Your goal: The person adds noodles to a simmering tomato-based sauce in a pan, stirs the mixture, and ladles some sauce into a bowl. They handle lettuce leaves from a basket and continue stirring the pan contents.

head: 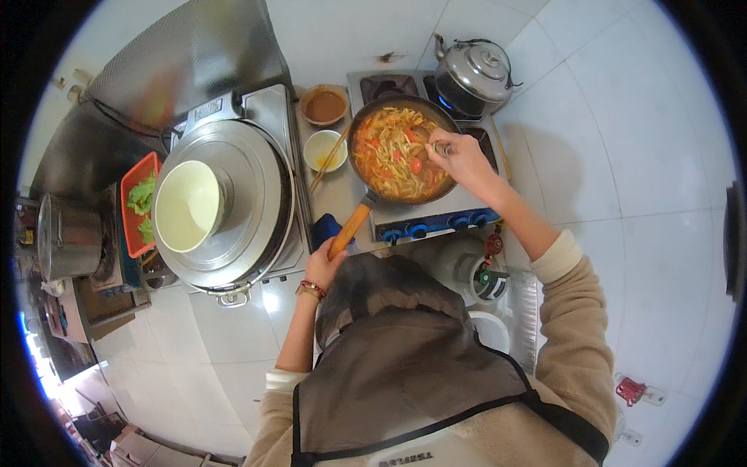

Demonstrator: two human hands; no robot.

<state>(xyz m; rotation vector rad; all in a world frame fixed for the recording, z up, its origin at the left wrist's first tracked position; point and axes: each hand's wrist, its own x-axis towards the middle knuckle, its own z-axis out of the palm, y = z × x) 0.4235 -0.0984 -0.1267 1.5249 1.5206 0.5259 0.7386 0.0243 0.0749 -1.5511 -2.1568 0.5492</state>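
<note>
A dark frying pan (357, 173) with a wooden handle (352, 226) sits on the gas stove. In it is a reddish stew (392, 146) of pale strips and tomato pieces. My left hand (323, 267) is wrapped around the end of the pan handle. Over the pan's right side, my right hand (465, 160) grips an upright utensil handle (442, 147); its lower end is mostly hidden by the hand and food. Left of the pan stands a white bowl (318, 159) with yellow residue, chopsticks (330, 160) across its rim. A bowl of brown sauce (325, 107) stands behind it.
A metal kettle (475, 73) stands over a blue flame at the back right. To the left, a large lidded pan (251, 233) carries a pale green bowl (189, 207). An orange basket (133, 233) holds lettuce. Below the stove is a gas cylinder (467, 271).
</note>
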